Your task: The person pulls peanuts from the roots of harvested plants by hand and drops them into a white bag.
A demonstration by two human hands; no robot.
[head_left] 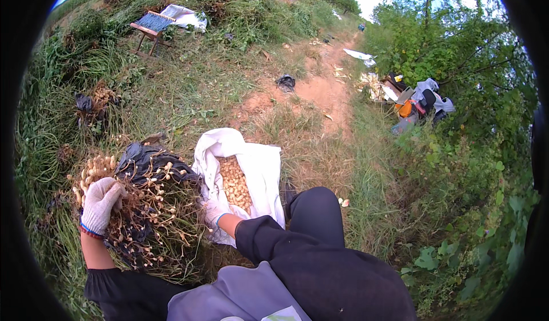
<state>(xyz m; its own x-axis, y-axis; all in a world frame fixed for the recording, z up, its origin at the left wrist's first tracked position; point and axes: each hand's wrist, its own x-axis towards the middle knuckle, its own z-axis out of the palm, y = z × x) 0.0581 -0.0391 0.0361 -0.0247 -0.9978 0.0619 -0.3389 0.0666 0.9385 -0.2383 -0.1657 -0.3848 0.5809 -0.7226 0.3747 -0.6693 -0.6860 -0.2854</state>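
My left hand (102,203), in a pale knitted glove, is closed on the roots of uprooted peanut plants (161,218), whose pods hang around it. Black plastic film (148,162) lies tangled over the top of the heap. To the right stands a white woven sack (261,166) with its mouth rolled back, holding many loose peanuts (234,184). My right hand (214,213), gloved too, is at the sack's near left edge, beside the heap; its fingers are partly hidden, and what they hold cannot be told.
A folding stool with a blue woven seat (154,21) stands at the upper left beside a white sheet (186,16). Cut vines cover the left side. Bags and other items (418,102) lie by the bushes at right, past a dirt path (328,93) with a black plastic scrap (286,83).
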